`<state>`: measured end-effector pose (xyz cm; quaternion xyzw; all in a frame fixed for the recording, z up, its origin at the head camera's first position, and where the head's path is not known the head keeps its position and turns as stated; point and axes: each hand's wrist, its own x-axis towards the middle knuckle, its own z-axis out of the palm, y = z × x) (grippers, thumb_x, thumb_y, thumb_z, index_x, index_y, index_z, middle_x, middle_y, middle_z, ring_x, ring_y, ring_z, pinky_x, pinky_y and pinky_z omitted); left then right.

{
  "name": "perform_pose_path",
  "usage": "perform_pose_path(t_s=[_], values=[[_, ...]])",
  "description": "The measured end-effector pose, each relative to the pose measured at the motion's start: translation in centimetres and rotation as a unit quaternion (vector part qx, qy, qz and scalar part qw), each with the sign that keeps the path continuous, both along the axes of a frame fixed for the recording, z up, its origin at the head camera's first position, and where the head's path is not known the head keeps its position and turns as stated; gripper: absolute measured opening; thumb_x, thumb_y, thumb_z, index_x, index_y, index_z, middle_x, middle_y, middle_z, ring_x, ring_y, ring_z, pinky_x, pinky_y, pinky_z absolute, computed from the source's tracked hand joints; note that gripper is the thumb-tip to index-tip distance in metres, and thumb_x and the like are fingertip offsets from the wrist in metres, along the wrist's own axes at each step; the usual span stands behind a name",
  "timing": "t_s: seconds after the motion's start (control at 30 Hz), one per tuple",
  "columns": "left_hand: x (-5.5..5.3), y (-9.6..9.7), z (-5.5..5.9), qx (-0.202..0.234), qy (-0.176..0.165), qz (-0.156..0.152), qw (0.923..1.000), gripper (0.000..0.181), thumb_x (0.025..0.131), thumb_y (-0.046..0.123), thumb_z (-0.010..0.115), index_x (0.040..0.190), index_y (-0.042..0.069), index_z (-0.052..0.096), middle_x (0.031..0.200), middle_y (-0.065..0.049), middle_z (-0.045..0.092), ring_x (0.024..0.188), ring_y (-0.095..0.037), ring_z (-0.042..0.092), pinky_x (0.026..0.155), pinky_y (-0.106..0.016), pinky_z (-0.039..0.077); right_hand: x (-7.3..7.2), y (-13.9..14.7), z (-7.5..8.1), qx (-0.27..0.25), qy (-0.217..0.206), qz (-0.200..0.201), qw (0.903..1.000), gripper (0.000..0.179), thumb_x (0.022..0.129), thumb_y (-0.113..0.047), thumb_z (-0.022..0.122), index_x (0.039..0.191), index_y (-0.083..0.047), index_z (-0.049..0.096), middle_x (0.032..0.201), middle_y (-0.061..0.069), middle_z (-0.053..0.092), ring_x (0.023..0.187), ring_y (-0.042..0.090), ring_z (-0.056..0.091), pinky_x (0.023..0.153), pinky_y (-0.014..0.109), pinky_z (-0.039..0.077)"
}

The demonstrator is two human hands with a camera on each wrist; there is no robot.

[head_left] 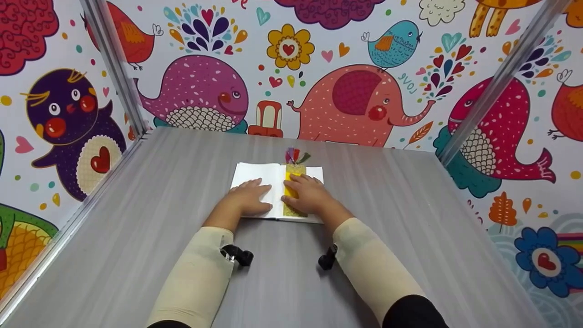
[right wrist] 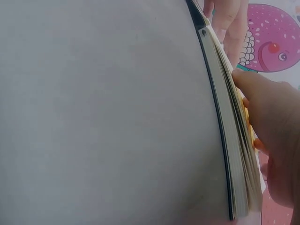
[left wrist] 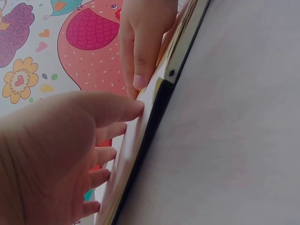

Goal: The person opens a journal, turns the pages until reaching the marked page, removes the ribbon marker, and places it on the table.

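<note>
An open book [head_left: 257, 172] with blank white pages and a dark cover lies flat on the table. My left hand [head_left: 248, 198] rests on its left page with the fingers spread. On the right page, along the fold, lies a yellow bookmark [head_left: 296, 169] with purple, red and green ribbons [head_left: 297, 156] sticking out past the top edge. My right hand [head_left: 310, 195] rests flat over the bookmark and the right page, fingers straight. In the right wrist view the thick stack of pages [right wrist: 234, 140] shows under the right hand.
The grey table [head_left: 150, 196] stretches around the book on every side. Behind it stands a wall [head_left: 291, 86] printed with cartoon animals, and metal posts [head_left: 114, 68] rise at the back corners. Small black wrist mounts [head_left: 237, 255] sit on both sleeves.
</note>
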<state>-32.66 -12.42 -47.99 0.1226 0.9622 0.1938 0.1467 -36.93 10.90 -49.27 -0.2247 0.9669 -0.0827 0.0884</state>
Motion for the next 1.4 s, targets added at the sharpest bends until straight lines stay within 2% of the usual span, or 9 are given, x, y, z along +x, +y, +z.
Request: perform_pose_path(t_s=[0.47,1.13,1.27,1.4], values=[[-0.2,0.0,-0.1,0.001,-0.001,-0.005,1.0000,0.076,0.098,0.049,0.060,0.167,0.024,0.041,0.180,-0.011,0.025,0.167,-0.039,0.021,0.134,-0.065,0.018,0.1,2.4,-0.3,-0.022,-0.024,-0.032,0.9990,0.075,0.100,-0.071,0.053,0.166,-0.038,0.040,0.178,-0.007,0.030,0.168,0.028,0.022,0.136,0.061,0.016],[0.1,-0.3,0.0,0.006,0.000,-0.003,1.0000,0.077,0.098,0.050,0.060,0.168,0.025,0.039,0.180,-0.010,0.023,0.168,-0.039,0.018,0.134,-0.065,0.016,0.2,4.9,-0.3,-0.044,-0.031,-0.017,0.9984,0.072,0.103,-0.063,0.054,0.166,-0.029,0.043,0.178,0.000,0.031,0.168,0.032,0.023,0.136,0.060,0.017],[0.1,-0.2,0.0,0.003,0.000,-0.004,1.0000,0.077,0.098,0.050,0.060,0.168,0.024,0.039,0.180,-0.010,0.023,0.168,-0.039,0.018,0.134,-0.065,0.016,0.2,4.9,0.0,-0.074,-0.036,-0.040,0.9958,0.070,0.103,-0.064,0.055,0.164,-0.031,0.046,0.177,-0.001,0.033,0.166,0.031,0.026,0.136,0.061,0.019],[0.0,-0.2,0.0,0.003,-0.001,-0.005,1.0000,0.077,0.099,0.050,0.060,0.168,0.024,0.038,0.180,-0.011,0.023,0.168,-0.040,0.018,0.134,-0.065,0.016,-0.1,4.8,0.3,-0.120,-0.015,-0.087,0.9888,0.069,0.102,-0.064,0.058,0.162,-0.031,0.049,0.174,0.001,0.039,0.162,0.034,0.035,0.133,0.061,0.025]])
